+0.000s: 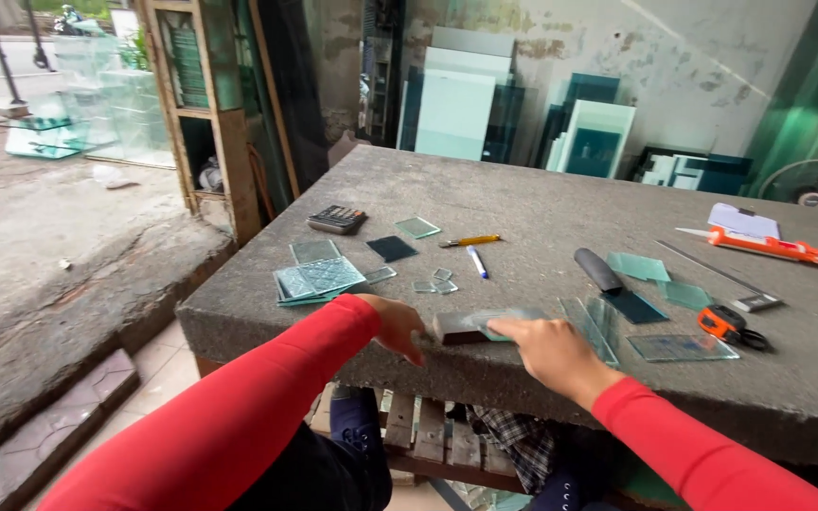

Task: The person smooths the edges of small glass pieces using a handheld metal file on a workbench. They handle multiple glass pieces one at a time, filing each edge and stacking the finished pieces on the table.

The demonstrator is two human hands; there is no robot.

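Glass, a small greenish pane [502, 322], lies on a dark block [461, 328] at the lower centre of the frame, near the surface [523, 203] edge. It looks thin, stiff, brittle and sharp-edged, best taken by its flat faces. The right hand [549, 348] presses it flat; the left hand [400, 325] grips the block's end. Patterned glass pieces [319, 279] lie left.

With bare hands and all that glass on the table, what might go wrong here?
The right hand presses a small glass piece on a dark block with bare fingers, so an edge could cut them. The block sits near the table's edge, steadied by the left hand; a slip might send it over. Loose glass strips lie just beside the right hand and could get knocked.
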